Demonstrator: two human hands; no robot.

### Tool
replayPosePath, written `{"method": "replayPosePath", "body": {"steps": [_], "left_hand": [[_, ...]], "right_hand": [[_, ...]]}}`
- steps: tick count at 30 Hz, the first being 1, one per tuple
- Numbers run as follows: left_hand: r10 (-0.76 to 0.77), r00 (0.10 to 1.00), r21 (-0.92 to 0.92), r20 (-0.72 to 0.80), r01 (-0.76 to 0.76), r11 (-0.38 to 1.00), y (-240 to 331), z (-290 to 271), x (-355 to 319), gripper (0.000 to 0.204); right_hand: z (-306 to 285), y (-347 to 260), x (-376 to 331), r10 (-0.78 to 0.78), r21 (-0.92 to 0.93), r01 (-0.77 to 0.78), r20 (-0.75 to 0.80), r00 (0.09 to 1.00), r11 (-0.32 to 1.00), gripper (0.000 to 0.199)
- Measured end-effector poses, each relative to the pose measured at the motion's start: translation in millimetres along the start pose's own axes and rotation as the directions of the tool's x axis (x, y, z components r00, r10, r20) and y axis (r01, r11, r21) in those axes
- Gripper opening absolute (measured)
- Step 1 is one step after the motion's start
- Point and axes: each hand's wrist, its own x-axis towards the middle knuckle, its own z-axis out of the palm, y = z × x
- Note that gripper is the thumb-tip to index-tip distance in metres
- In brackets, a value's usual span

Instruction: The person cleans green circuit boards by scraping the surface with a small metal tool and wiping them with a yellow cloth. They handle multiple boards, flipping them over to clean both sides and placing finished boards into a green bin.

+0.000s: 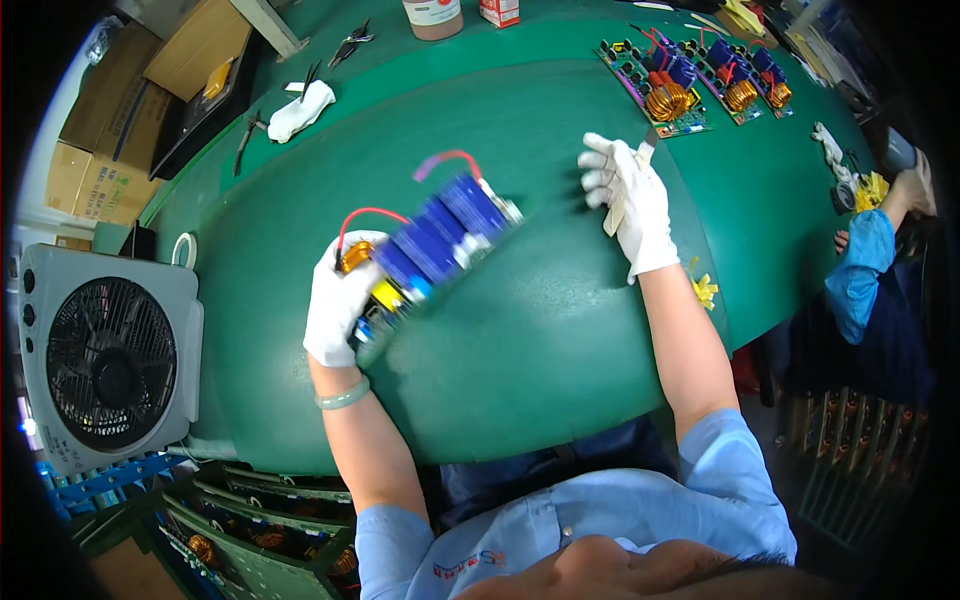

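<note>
My left hand [338, 296], in a white glove, grips one end of a circuit board [432, 246] with blue capacitors, a copper coil and red wires; the board is blurred and tilted up off the green table [520, 330]. My right hand [630, 200], also gloved, is shut on a thin flat blade-like tool [630, 185] to the right of the board, apart from it.
Three similar circuit boards [700, 75] lie at the far right of the table. A white cloth [300, 110], pliers [350, 42] and a jar [432, 17] are at the back. A white fan [108, 355] stands at left. Another person's blue-sleeved arm [862, 265] is at right.
</note>
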Motion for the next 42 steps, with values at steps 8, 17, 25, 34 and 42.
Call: {"method": "replayPosePath", "body": {"steps": [8, 17, 25, 34, 42], "left_hand": [[-0.026, 0.980, -0.774, -0.197, -0.139, 0.617, -30.2, -23.8, 12.0, 0.043], [0.047, 0.958, -0.760, -0.282, -0.253, 0.599, -26.0, -50.5, 2.2, 0.049], [0.117, 0.973, -0.798, -0.199, -0.230, 0.558, -32.5, -45.2, -2.4, 0.051], [0.276, 0.959, -0.784, 0.065, -0.123, 0.609, -28.6, -21.6, 11.2, 0.053], [0.323, 0.916, -0.866, 0.237, 0.048, 0.498, -25.3, -7.0, -1.1, 0.053]], "right_hand": [[-6.2, 6.1, 17.0, 0.080, 0.357, -0.154, 0.213, 0.974, 0.921, 0.058], [75.7, 31.7, 9.2, 0.453, -0.049, -0.515, 0.553, 0.699, 0.856, 0.055], [7.5, -22.9, -148.5, 0.866, -0.865, -0.467, 0.366, -0.340, 0.183, 0.039], [-5.6, -5.8, -33.4, 0.203, -0.125, -0.178, 0.219, 0.954, 0.976, 0.055], [54.3, 2.1, -127.8, 0.763, -0.823, -0.381, 0.549, -0.341, 0.421, 0.054]]}}
